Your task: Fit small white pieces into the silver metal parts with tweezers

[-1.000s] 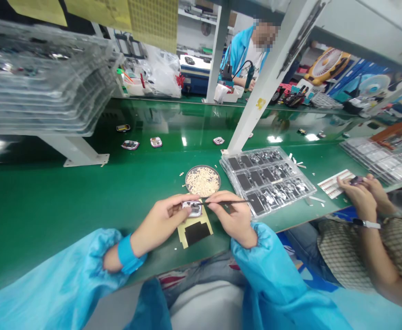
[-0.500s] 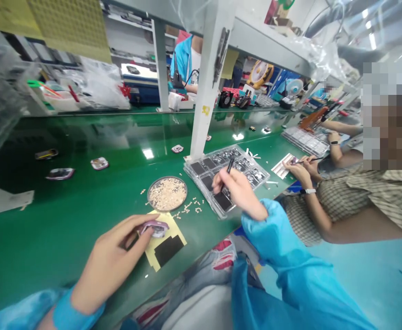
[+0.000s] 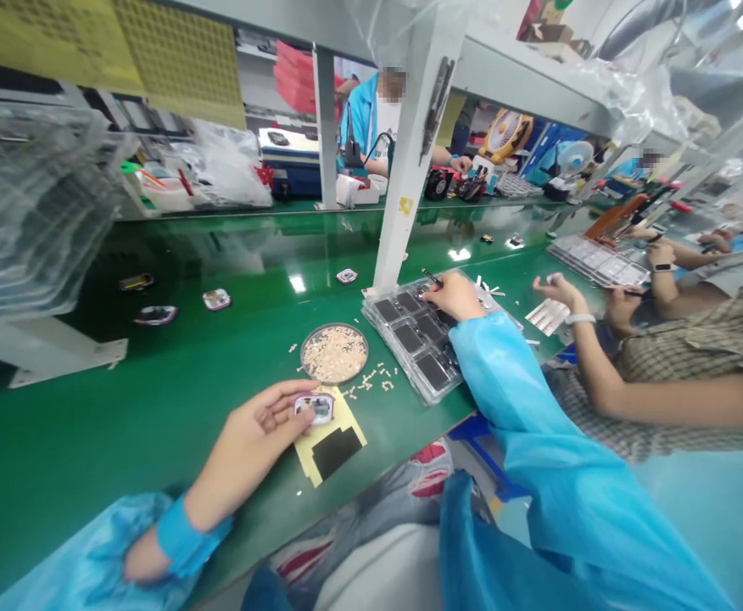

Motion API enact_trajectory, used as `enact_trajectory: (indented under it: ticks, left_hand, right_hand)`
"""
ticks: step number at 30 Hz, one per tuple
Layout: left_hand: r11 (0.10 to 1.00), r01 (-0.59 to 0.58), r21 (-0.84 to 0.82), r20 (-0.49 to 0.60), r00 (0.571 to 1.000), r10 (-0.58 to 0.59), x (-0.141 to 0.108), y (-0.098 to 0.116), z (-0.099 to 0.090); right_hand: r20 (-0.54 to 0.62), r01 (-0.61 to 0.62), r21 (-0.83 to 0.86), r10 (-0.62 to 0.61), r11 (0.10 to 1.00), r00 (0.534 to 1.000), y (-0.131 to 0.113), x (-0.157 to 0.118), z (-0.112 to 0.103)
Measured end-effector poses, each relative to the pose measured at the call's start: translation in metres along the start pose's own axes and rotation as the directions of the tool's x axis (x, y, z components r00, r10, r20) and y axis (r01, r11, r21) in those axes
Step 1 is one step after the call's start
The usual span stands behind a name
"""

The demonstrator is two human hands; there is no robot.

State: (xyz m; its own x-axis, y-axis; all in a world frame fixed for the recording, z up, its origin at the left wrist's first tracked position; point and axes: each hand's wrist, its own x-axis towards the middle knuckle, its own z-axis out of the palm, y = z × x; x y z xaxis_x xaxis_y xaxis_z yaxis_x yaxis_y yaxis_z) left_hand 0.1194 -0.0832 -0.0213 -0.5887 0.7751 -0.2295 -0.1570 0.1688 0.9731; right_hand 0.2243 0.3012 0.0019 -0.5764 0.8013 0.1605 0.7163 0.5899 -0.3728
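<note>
Between its thumb and fingers, my left hand (image 3: 254, 441) grips a small purple-rimmed device part (image 3: 315, 409) above a yellow sheet (image 3: 342, 412) with a black patch (image 3: 337, 454). My right hand (image 3: 455, 297) is closed around a dark pen-like tool (image 3: 432, 277) over the far part of a clear compartment tray (image 3: 432, 397). Dark square pieces (image 3: 433, 370) lie in the tray's compartments. A round dish (image 3: 334, 354) of tiny pale pieces stands between my hands, with several loose pieces (image 3: 381, 373) scattered to its right.
Several device parts (image 3: 217, 299) lie on the green bench (image 3: 174, 407). A white post (image 3: 403, 187) rises behind the tray. Clear trays (image 3: 34, 221) are stacked at left. At right, a co-worker's hand (image 3: 559, 291) is over a white sheet (image 3: 548, 316).
My right hand has moved to the far part of the tray with the tool. My left hand has tilted the device part so its inner face shows. The view has shifted left.
</note>
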Motion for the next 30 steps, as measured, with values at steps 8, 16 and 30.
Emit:
enact_trajectory:
  ticks: [8, 16, 30]
  left_hand:
    - [0.999, 0.023, -0.027, -0.022, 0.999, -0.023, 0.0, -0.003, 0.003]
    - [0.999, -0.049, -0.022, 0.004, 0.999, 0.05, 0.0, -0.008, -0.003]
    - [0.987, -0.154, -0.04, 0.046, 0.987, 0.156, -0.009, -0.008, 0.002]
  right_hand:
    - [-0.117, 0.234, 0.547, -0.203, 0.804, 0.972, -0.039, -0.098, -0.026]
    - [0.342, -0.091, 0.835, -0.382, 0.543, 0.859, -0.087, -0.2, 0.005]
    - [0.344, -0.166, 0.845, -0.277, 0.509, 0.897, -0.111, -0.209, 0.043]
